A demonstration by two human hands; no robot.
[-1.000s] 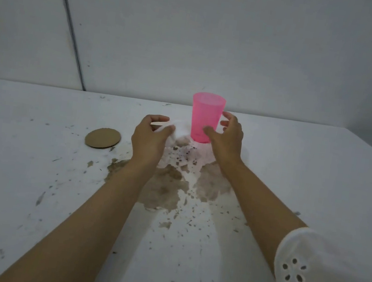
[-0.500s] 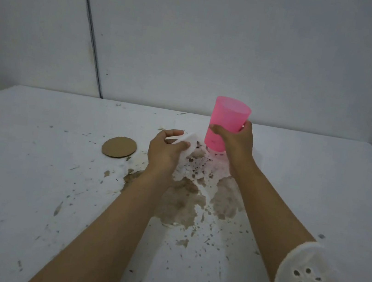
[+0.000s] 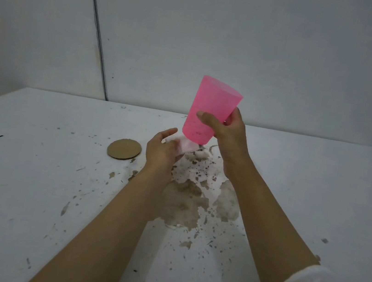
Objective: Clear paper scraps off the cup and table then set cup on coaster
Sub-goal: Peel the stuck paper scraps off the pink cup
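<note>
Fingers of the right hand [image 3: 229,135] curl round the tilted pink plastic cup [image 3: 212,106] above the bench [image 3: 31,166], while fingers of the left hand [image 3: 160,149] just beneath pinch a white paper scrap [image 3: 187,144].

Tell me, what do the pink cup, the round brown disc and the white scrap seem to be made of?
Pink cup: likely thin plastic, translucent, smooth with a dull sheen. Round disc: probably cardboard, perhaps cork; flat, matt brown, unevenly cut edge. White scrap, held by the left hand: seemingly soft paper or tissue, crumpled, matt.
</note>
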